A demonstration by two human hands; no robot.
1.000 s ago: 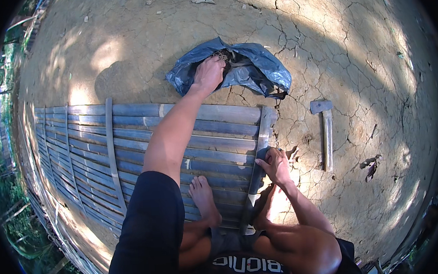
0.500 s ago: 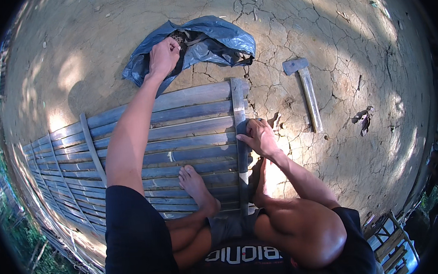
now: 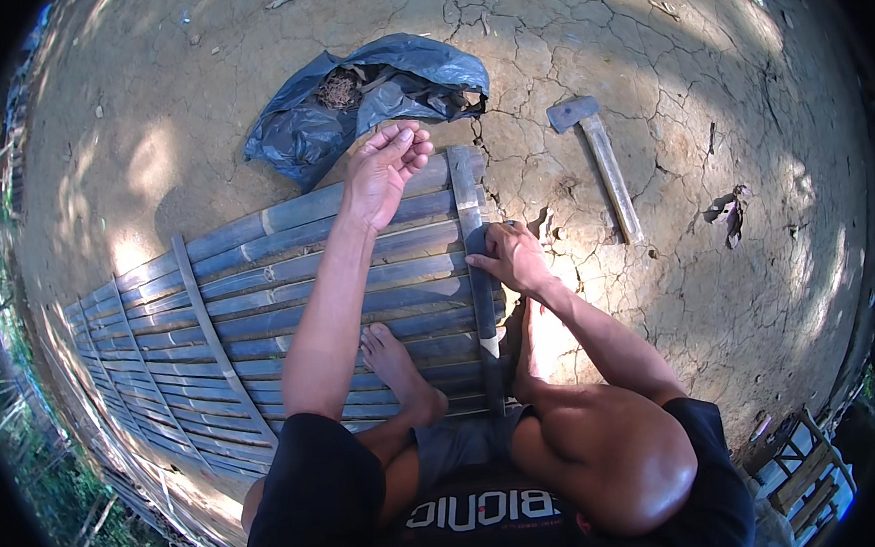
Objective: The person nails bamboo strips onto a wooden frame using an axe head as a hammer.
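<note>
A panel of grey bamboo slats point(image 3: 338, 278) lies on the ground, with a flat crosspiece strip point(image 3: 469, 206) running over the slats near its right end. My right hand point(image 3: 517, 259) is closed at this strip, thumb on its edge and fingers curled at the slat ends. Above the far slats, my left hand point(image 3: 384, 176) is raised palm up, fingers curled and thumb pressed to the fingertips; whatever it pinches is too small to make out. Just beyond lies a crumpled dark plastic bag point(image 3: 294, 137), open, with a brown clump of small thin pieces point(image 3: 339, 90) inside.
A hammer point(image 3: 599, 168) with a wooden handle lies on the cracked earth point(image 3: 667, 89) to the right. Dry leaves point(image 3: 731, 215) are farther right. My bare left foot point(image 3: 396, 376) rests on the slats. Wooden pieces point(image 3: 806, 482) stand at the lower right.
My left hand has come out of the bag and moved back toward me and to the right, turning palm up. My right hand stays at the crosspiece. The view has shifted slightly.
</note>
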